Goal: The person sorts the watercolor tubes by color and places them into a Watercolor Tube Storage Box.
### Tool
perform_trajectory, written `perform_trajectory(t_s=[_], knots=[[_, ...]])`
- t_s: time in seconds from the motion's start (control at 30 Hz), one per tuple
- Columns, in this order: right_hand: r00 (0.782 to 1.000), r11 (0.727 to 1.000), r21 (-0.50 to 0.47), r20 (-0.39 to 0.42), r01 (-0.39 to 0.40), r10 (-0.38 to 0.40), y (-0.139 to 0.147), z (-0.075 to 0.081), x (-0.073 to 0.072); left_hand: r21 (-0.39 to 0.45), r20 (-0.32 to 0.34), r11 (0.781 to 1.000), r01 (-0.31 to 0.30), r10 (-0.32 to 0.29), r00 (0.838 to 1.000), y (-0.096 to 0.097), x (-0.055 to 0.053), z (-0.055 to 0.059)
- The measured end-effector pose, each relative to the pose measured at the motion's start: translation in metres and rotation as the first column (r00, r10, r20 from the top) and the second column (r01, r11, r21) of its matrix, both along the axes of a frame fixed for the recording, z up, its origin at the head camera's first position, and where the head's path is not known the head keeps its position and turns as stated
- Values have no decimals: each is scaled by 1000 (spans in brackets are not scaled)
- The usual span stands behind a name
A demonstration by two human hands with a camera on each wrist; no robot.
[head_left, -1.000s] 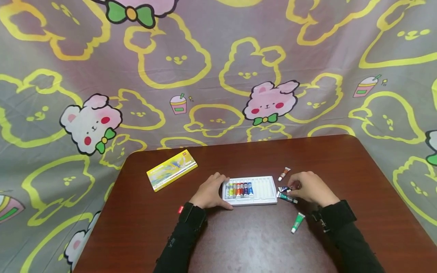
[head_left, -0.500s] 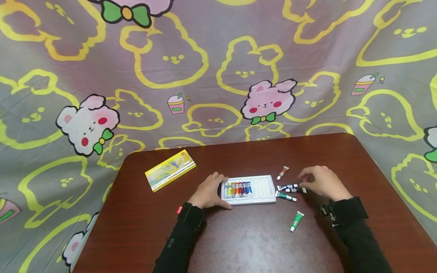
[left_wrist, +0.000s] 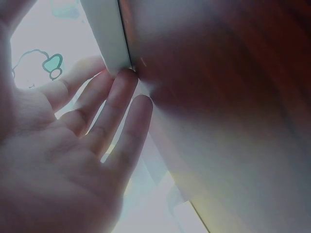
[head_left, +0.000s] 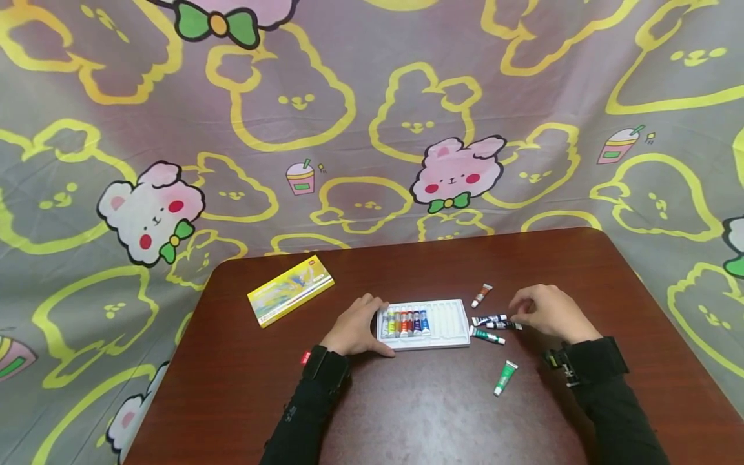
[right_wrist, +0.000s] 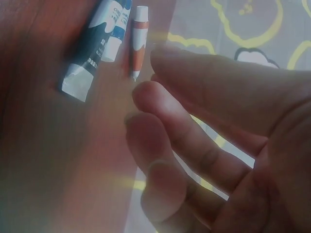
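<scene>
My left hand (head_left: 352, 328) holds the left end of a white plastic paint tray (head_left: 447, 343), thumb at the near edge and fingers at the far side. In the left wrist view fingertips touch the tray's edge (left_wrist: 109, 36). Several paint tubes (head_left: 405, 323) lie side by side in its left slots. My right hand (head_left: 552, 313) hovers with loosely bent fingers, holding nothing, just right of a black paint tube (head_left: 504, 325). Beside that tube lie a dark blue tube (head_left: 487, 319) and a teal tube (head_left: 487, 335). A brown tube (right_wrist: 140, 43) lies beyond them.
A green paint tube (head_left: 506, 378) lies nearer the front of the brown table (head_left: 232, 387). At the back left rests a yellow paint box (head_left: 290, 290). A patterned cloth (head_left: 360, 116) hangs behind the table.
My right hand has let go of the black tube and drawn back to the right; over the last half second it is nearly still. My left hand stays on the tray.
</scene>
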State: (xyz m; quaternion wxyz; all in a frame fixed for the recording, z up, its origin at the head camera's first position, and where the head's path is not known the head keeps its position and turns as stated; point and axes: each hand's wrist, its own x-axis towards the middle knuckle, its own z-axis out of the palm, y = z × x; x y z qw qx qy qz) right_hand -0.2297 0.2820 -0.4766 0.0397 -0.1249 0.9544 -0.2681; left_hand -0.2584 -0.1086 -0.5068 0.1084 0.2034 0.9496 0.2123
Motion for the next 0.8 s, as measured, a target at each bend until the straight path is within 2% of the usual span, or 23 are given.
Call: perform_trajectory(t_s=[0.37,0.5,0.67,0.8], knots=[[999,1000,-2,36,-8,9,-8,-1,0,-1,-6,1000,3,-3,1000,0,0,0],[1000,1000,3,14,-4,4,-8,-4,-1,0,-8,1000,6,-6,1000,0,1,1],[999,1000,23,-45,18,-17,-12,-13,-4,-1,-15,1000,8,-8,1000,0,0,0],[999,998,54,-32,33,-31,-18,-25,-9,-1,-16,1000,11,-11,1000,0,0,0]])
